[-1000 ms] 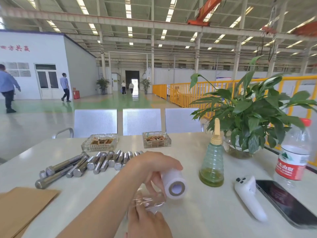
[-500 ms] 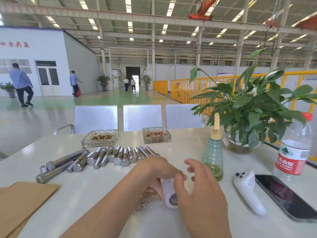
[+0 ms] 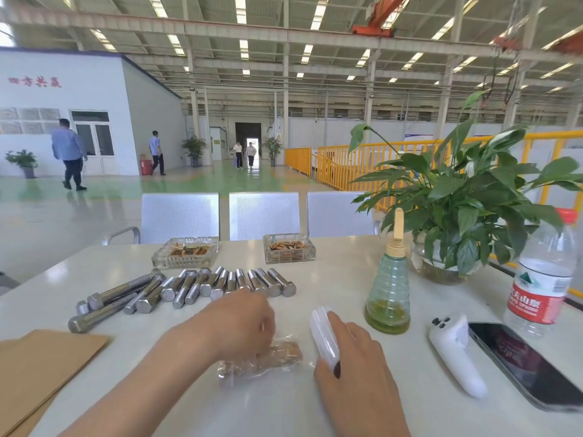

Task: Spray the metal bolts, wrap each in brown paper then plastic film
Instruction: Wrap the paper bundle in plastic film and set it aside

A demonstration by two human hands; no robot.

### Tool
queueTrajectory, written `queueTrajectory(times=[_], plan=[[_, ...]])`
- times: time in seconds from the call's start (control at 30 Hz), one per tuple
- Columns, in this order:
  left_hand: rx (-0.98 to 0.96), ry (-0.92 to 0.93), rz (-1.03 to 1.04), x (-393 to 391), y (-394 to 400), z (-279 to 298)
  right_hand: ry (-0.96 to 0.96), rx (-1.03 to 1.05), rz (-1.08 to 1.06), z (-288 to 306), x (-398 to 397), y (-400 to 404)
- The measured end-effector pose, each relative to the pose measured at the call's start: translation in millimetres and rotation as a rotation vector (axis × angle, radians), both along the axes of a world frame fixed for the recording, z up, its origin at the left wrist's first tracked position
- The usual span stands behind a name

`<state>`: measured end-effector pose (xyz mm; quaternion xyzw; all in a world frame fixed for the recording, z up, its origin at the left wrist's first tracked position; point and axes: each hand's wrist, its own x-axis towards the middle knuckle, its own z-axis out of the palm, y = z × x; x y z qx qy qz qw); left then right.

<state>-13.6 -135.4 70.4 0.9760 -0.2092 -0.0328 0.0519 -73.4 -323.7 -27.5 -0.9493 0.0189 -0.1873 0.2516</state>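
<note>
Factory hall, white table point(image 3: 315, 414). Red bottle label point(image 3: 533, 305) w/ Chinese text. Left hand point(image 3: 239, 320) fingers curled on film-wrapped bolt point(image 3: 262, 357); right hand point(image 3: 353, 357) gripping film roll point(image 3: 323, 335) beside it.

Factory hall, green floor point(image 3: 239, 181), ceiling striplights point(image 3: 243, 47), yellow railing point(image 3: 340, 165) — metal chairs point(image 3: 264, 216).

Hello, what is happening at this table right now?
A person is wrapping bolts. The left hand holds a bolt already covered in brown paper and film on the table. The right hand holds the film roll beside it. A row of bare bolts lies behind, with the spray bottle to the right.
</note>
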Motion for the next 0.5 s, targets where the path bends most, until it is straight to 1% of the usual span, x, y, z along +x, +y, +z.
queueTrajectory(times=[0.07,0.1,0.27,0.4,0.47,0.5], plan=[[0.013,0.088,-0.078,-2.8,19.3,-13.1,0.012,-0.029,-0.012,1.1,-1.2,2.0],[0.009,0.097,-0.104,-3.1,24.4,-19.3,0.011,-0.047,-0.017,1.2,-1.6,2.8],[0.050,-0.025,-0.164,4.8,23.9,-48.4,0.072,-0.124,0.058,0.4,-0.6,-2.0],[-0.030,-0.113,-0.255,1.1,24.8,-54.8,0.112,-0.049,0.133,7.5,4.3,-18.7],[-0.121,-0.144,-0.307,-5.1,28.6,-53.1,0.086,-0.008,0.171,12.2,7.7,-22.9],[-0.200,-0.163,-0.307,-9.4,31.5,-48.0,0.087,0.011,0.214,14.2,10.5,-25.5]])
